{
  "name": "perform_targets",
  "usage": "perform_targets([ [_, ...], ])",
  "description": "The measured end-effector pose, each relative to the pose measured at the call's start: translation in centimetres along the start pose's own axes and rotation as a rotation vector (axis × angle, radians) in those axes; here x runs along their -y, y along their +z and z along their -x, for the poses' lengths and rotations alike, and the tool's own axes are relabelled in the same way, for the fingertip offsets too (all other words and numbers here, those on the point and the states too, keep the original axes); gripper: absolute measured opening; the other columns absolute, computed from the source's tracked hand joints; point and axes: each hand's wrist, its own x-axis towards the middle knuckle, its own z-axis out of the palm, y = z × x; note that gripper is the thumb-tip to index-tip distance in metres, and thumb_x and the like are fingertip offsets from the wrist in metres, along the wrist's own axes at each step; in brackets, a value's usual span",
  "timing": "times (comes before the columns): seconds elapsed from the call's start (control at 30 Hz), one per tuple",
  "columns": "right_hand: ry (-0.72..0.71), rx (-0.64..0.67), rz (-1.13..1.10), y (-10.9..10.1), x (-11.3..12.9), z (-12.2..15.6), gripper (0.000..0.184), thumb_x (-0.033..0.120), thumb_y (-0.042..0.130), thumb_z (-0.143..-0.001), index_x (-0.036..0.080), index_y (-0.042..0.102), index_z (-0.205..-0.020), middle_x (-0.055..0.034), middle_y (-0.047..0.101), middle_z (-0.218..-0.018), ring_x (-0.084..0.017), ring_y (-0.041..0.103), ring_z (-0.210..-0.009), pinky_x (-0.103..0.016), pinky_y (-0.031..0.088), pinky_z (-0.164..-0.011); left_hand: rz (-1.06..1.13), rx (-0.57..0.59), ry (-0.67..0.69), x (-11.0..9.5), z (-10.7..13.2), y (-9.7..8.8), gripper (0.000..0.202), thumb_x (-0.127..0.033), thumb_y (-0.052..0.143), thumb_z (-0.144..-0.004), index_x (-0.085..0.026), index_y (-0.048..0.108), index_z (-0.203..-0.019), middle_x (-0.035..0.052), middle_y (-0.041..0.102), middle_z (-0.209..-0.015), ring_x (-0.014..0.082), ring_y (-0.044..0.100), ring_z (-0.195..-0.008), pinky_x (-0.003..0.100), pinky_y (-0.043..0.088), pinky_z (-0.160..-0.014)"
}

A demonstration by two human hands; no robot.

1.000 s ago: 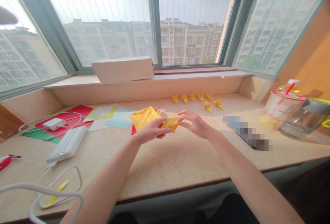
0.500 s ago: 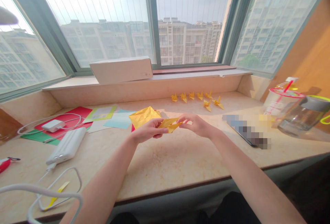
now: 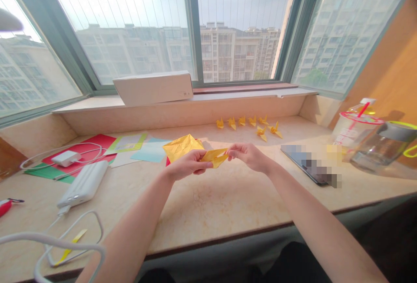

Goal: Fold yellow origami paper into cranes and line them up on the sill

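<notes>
My marble counter (image 3: 208,205) ran beneath the window, and along its back I had yellow origami cranes (image 3: 247,123), most in a row. To my left lay overlapping sheets of red, green and pale blue paper (image 3: 100,140), a white charger (image 3: 66,158) on the red sheet, a white power bank (image 3: 83,189) just in front, and a white cable (image 3: 42,149). To my right sat a partly blurred phone (image 3: 293,155), a plastic cup (image 3: 353,133) with a pink straw, and a glass jar (image 3: 381,155) with a grey lid.
</notes>
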Motion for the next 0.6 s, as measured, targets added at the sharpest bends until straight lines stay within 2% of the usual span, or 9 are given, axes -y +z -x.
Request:
perform_targets([
  [0.1,-0.006,-0.091,-0.042,0.1,-0.3,-0.2,0.032,0.046,0.068,-0.082,0.016,0.072,-0.092,-0.0047,0.071,-0.08,-0.018,0.064,-0.08,-0.036,0.05,-0.081,-0.026,-0.043,0.01,-0.1,0.0,0.1,0.03,-0.04,0.068,-0.08,-0.013,0.06,-0.092,-0.0059,0.039,-0.063,0.0049,0.03,-0.049,0.021,0.017,-0.045],
  [0.33,0.013,-0.085,-0.078,0.2,-0.5,-0.4,0.028,0.042,0.07,-0.082,0.016,0.069,-0.09,-0.0039,0.071,-0.078,-0.017,0.065,-0.078,-0.035,0.049,-0.08,-0.047,-0.085,0.045,0.2,-0.1,0.0,0.03,-0.04,0.066,-0.081,-0.013,0.061,-0.094,-0.0051,0.041,-0.064,0.0054,0.033,-0.05,0.021,0.018,-0.046],
  [0.4,-0.005,-0.135,-0.104,0.2,-0.4,-0.6,0.028,0.043,0.07,-0.082,0.016,0.068,-0.09,-0.0038,0.071,-0.075,-0.016,0.066,-0.073,-0.033,0.049,-0.076,-0.042,-0.1,0.044,0.5,-0.2,-0.1,0.027,-0.037,0.066,-0.081,-0.014,0.062,-0.094,-0.0053,0.042,-0.063,0.0052,0.034,-0.049,0.021,0.019,-0.045],
  [0.53,-0.031,-0.355,-0.191,0.5,-0.3,-1.0,0.035,0.046,0.071,-0.08,0.017,0.064,-0.099,-0.0067,0.075,-0.086,-0.016,0.067,-0.073,-0.031,0.05,-0.07,-0.017,-0.254,0.086,0.6,-0.8,0.4,0.026,-0.035,0.068,-0.081,-0.014,0.061,-0.094,-0.0051,0.048,-0.062,0.005,0.039,-0.048,0.019,0.024,-0.045],
  [0.6,-0.003,-0.348,-0.205,0.9,-0.3,-1.1,0.042,0.047,0.072,-0.079,0.016,0.064,-0.105,-0.0093,0.075,-0.094,-0.017,0.068,-0.077,-0.032,0.051,-0.073,-0.005,-0.348,0.13,0.4,-1.1,1.2,0.025,-0.035,0.068,-0.081,-0.015,0.06,-0.093,-0.0048,0.051,-0.061,0.0059,0.045,-0.048,0.02,0.03,-0.046],
])
